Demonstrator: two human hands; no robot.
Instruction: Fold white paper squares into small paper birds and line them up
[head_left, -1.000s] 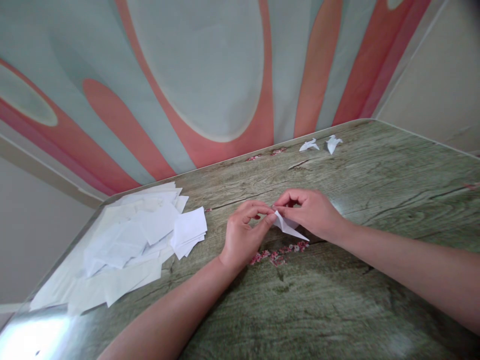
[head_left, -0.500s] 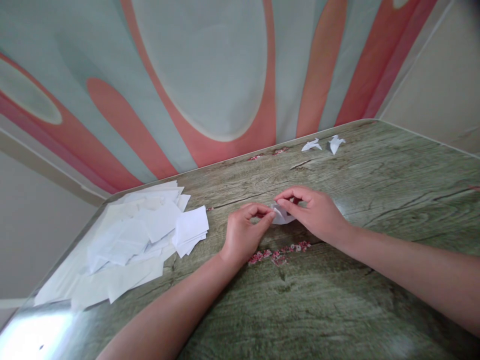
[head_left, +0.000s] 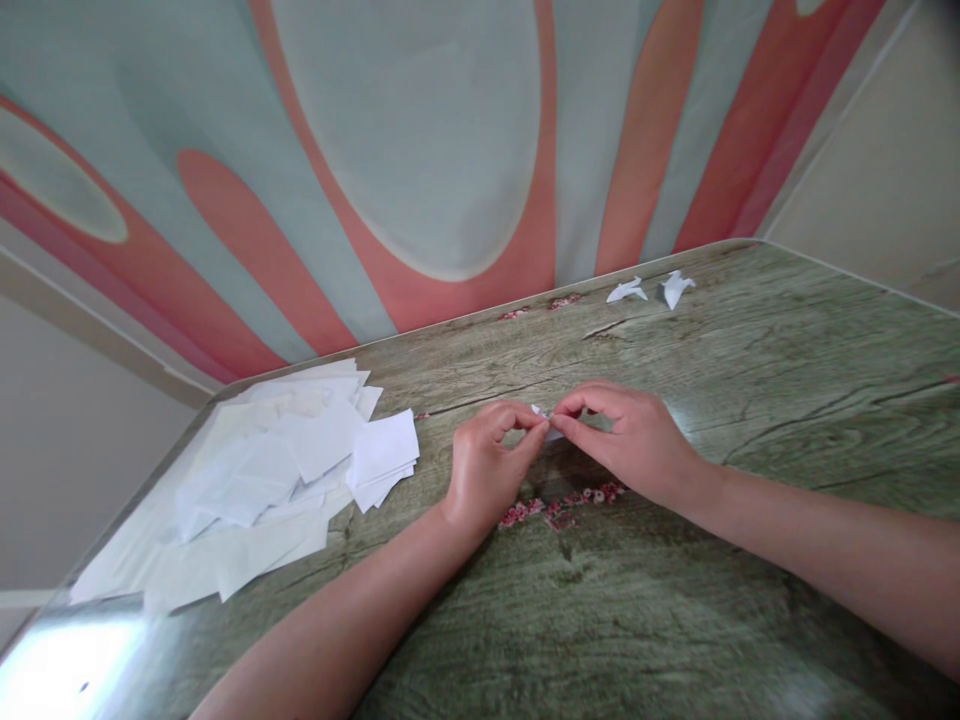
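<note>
A small folded piece of white paper (head_left: 553, 434) is pinched between my two hands, just above the wood-patterned table (head_left: 480, 620). My left hand (head_left: 491, 455) grips its left side between thumb and index finger. From the right, my right hand (head_left: 630, 435) pinches it the same way, with both sets of fingertips nearly touching. Most of the paper is hidden behind the fingers; only a white tip and a lower edge show.
Two folded white paper figures (head_left: 627, 290) stand near the table's back edge. On the left lies a spread heap of white sheets (head_left: 262, 470), with a small stack of paper squares (head_left: 384, 450) at its right side. A patterned wall (head_left: 405, 150) rises behind.
My right hand's fingertips have come down and left, close to those of my left hand. Less of the folded paper shows now. My left hand has barely moved.
</note>
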